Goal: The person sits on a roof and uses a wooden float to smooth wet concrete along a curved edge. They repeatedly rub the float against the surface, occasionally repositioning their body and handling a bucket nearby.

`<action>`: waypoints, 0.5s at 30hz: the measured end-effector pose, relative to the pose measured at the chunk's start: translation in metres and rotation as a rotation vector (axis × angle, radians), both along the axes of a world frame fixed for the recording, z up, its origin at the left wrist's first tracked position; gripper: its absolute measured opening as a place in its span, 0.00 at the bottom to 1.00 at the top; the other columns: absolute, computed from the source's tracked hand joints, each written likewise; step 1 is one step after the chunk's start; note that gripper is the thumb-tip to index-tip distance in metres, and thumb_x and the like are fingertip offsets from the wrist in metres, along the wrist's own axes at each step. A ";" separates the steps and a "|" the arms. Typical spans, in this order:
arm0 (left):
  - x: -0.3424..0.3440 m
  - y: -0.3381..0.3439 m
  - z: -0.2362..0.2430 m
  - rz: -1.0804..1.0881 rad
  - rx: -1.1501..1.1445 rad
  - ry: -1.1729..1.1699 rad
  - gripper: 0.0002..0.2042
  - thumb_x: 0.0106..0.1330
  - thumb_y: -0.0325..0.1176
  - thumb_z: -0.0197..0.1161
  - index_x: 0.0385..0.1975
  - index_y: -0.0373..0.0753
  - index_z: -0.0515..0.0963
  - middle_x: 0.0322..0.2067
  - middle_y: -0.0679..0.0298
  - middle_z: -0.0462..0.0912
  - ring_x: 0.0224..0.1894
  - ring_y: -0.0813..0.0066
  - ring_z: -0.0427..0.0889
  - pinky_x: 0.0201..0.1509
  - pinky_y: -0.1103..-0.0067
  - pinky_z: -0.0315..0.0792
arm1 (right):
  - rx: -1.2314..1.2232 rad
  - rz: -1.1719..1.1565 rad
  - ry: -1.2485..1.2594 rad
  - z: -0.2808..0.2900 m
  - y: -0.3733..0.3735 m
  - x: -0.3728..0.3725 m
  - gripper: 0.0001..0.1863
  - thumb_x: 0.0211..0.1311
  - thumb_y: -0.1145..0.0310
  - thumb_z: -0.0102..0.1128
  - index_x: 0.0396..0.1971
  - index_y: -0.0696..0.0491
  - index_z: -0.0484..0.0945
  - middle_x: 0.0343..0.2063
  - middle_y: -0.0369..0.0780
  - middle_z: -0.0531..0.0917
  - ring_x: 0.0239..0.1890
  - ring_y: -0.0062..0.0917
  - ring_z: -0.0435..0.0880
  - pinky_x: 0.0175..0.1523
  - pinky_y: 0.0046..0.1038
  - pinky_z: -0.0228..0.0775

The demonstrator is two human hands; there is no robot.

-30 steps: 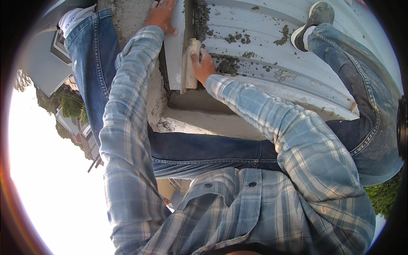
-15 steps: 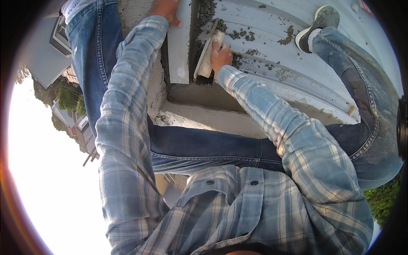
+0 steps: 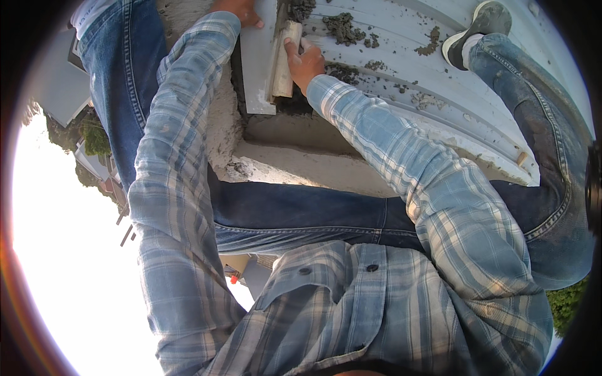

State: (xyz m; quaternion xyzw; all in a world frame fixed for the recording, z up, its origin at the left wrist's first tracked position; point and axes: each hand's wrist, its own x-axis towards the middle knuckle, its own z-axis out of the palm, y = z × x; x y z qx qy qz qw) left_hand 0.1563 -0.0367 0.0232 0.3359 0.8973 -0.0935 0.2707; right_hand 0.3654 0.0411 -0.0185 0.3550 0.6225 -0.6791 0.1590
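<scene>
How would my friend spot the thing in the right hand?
Find the big ribbed grey sheet at the top. By its left edge, the right hand grips a tool. Unlike the wide, flat board left of it, the tool looks chunky and cream-coloured.

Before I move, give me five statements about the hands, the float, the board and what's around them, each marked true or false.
1. The right hand grips the pale hand float with a blocky handle. True.
2. The left hand is on that float too. False: it touches the long, flat, pale grey board.
3. Dark grey, mortar-like clumps lie on the pale ribbed sheet. True.
4. The board lies to the float's right. False: it lies to its left.
5. The sleeves are blue-and-white plaid. True.
</scene>
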 end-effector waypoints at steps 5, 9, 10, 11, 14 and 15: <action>-0.005 -0.006 0.000 0.004 -0.063 -0.002 0.70 0.25 0.35 0.87 0.76 0.37 0.48 0.78 0.50 0.44 0.80 0.53 0.42 0.80 0.57 0.44 | -0.106 0.001 0.002 0.023 -0.033 0.062 0.23 0.72 0.56 0.53 0.49 0.63 0.77 0.40 0.60 0.84 0.48 0.57 0.82 0.54 0.48 0.72; -0.001 0.001 0.010 0.015 -0.061 -0.018 0.70 0.26 0.36 0.88 0.76 0.37 0.48 0.78 0.50 0.44 0.80 0.54 0.42 0.80 0.58 0.44 | -0.108 -0.027 0.060 0.013 -0.021 0.041 0.23 0.72 0.56 0.53 0.49 0.63 0.76 0.40 0.59 0.84 0.47 0.58 0.82 0.54 0.48 0.72; -0.002 0.002 0.010 0.015 -0.054 -0.012 0.70 0.26 0.37 0.88 0.76 0.37 0.48 0.78 0.50 0.44 0.80 0.54 0.42 0.80 0.58 0.44 | -0.062 -0.047 0.035 0.014 -0.024 0.036 0.22 0.72 0.55 0.53 0.47 0.63 0.77 0.39 0.60 0.84 0.47 0.58 0.82 0.53 0.48 0.72; -0.002 -0.001 0.008 0.009 -0.038 -0.009 0.70 0.26 0.37 0.88 0.76 0.37 0.48 0.78 0.50 0.44 0.80 0.54 0.42 0.80 0.58 0.45 | -0.056 -0.037 0.027 0.016 -0.023 0.036 0.23 0.72 0.55 0.53 0.47 0.63 0.77 0.39 0.60 0.83 0.47 0.58 0.81 0.53 0.48 0.72; 0.003 -0.003 0.000 -0.008 -0.007 -0.013 0.70 0.26 0.37 0.88 0.76 0.37 0.48 0.78 0.50 0.44 0.80 0.54 0.42 0.80 0.58 0.45 | 0.002 0.003 -0.029 0.016 -0.016 0.033 0.23 0.71 0.54 0.53 0.46 0.63 0.77 0.39 0.60 0.83 0.46 0.58 0.81 0.52 0.48 0.72; 0.001 0.004 -0.005 -0.017 -0.009 -0.016 0.70 0.26 0.37 0.88 0.76 0.37 0.48 0.78 0.50 0.44 0.80 0.54 0.42 0.80 0.58 0.45 | 0.047 0.020 -0.060 0.009 -0.013 0.026 0.23 0.71 0.54 0.53 0.46 0.63 0.77 0.39 0.60 0.83 0.45 0.58 0.82 0.52 0.48 0.72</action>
